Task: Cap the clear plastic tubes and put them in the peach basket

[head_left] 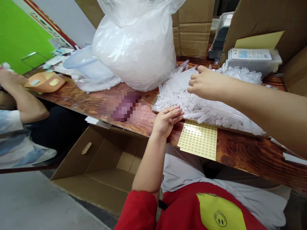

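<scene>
My left hand is at the near edge of a shallow cardboard tray, fingers pinched together. A clear plastic tube extends to the right from its fingertips. Over the far part of the tray, my right hand has its fingers bent down at the heap of small translucent plastic pieces. Whatever is between those fingers is hidden. More clear tubes lie across the heap. Just below the tray, a yellow sheet of small round stickers lies on the wooden table.
A bulging white plastic bag stands behind the tray, beside a pale blue basin. Stacked clear packs are at the back right. An open cardboard box sits below the table edge. At left, another person's arm is near an orange container.
</scene>
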Action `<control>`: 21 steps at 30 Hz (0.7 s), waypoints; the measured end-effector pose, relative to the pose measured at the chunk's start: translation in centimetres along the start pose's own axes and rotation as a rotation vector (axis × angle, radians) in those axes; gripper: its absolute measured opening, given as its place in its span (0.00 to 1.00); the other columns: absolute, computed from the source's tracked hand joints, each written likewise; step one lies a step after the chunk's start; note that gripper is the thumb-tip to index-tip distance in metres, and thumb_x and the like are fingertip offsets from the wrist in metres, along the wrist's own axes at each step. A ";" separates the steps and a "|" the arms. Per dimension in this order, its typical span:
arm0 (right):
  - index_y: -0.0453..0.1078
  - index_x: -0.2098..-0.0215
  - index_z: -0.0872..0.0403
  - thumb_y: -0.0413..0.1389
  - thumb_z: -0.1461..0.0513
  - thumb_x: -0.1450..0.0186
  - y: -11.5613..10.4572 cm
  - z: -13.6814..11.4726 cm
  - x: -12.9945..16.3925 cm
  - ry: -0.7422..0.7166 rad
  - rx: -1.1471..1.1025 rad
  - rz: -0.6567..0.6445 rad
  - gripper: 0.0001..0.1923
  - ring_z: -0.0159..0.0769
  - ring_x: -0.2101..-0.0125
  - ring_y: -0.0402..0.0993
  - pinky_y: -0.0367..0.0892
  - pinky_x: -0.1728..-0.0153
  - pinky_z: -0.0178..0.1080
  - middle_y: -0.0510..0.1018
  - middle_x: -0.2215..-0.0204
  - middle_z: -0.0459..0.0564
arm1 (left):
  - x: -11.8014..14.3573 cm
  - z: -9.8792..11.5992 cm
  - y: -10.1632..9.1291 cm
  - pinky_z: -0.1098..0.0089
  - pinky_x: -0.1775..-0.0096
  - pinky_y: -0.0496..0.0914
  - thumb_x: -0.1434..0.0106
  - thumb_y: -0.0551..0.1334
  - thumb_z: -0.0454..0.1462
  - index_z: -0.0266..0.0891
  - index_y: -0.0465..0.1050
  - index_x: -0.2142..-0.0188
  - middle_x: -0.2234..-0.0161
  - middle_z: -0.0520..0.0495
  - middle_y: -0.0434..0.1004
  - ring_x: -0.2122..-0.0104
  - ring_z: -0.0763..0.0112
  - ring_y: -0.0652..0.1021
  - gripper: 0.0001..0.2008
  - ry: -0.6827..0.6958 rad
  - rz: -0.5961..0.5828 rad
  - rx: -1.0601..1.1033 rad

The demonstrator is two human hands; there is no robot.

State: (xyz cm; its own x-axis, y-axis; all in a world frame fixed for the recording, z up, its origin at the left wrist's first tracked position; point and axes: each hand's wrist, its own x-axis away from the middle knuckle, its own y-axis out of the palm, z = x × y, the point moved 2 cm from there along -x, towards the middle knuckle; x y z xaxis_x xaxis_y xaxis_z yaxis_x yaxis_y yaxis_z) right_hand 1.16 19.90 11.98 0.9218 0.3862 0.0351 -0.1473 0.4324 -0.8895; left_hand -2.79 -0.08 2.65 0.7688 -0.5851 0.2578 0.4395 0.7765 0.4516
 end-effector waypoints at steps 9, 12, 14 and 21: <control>0.67 0.64 0.51 0.52 0.65 0.27 -2.9 -5.3 8.6 0.191 -0.373 0.357 0.07 0.45 0.66 0.70 0.63 0.63 0.45 0.75 0.69 0.53 | 2.1 -1.6 2.0 0.66 0.49 0.80 0.39 0.74 0.44 0.39 0.80 0.62 0.58 0.47 0.86 0.55 0.64 0.87 0.13 0.102 0.032 0.145; 0.67 0.61 0.51 0.51 0.65 0.26 -2.6 -7.4 10.2 0.231 -0.418 0.456 0.05 0.46 0.64 0.71 0.66 0.61 0.45 0.76 0.67 0.53 | 3.1 -1.9 3.1 0.65 0.51 0.81 0.40 0.75 0.45 0.39 0.80 0.63 0.59 0.47 0.86 0.59 0.65 0.87 0.13 0.100 0.000 0.168; 0.66 0.59 0.52 0.51 0.65 0.26 -2.3 -8.4 10.8 0.251 -0.456 0.539 0.04 0.45 0.64 0.71 0.67 0.61 0.45 0.75 0.67 0.53 | 3.7 -2.1 3.7 0.66 0.54 0.82 0.44 0.78 0.46 0.39 0.81 0.64 0.60 0.47 0.87 0.62 0.66 0.87 0.16 0.121 -0.020 0.175; 0.63 0.52 0.50 0.51 0.66 0.24 -1.3 -11.2 11.4 0.295 -0.497 0.717 0.05 0.43 0.67 0.68 0.66 0.65 0.43 0.72 0.68 0.50 | 5.6 -2.6 4.9 0.69 0.60 0.82 0.51 0.80 0.52 0.40 0.80 0.67 0.61 0.47 0.87 0.60 0.63 0.86 0.23 0.187 -0.042 0.151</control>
State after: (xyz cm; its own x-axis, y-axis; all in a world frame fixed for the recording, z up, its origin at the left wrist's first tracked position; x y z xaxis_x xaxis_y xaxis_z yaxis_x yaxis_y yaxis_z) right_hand 15.88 14.57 8.45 0.7337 0.1732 -0.6570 -0.6106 -0.2562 -0.7494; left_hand 4.91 1.03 4.12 0.8304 -0.5514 0.0799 0.4088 0.7005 0.5850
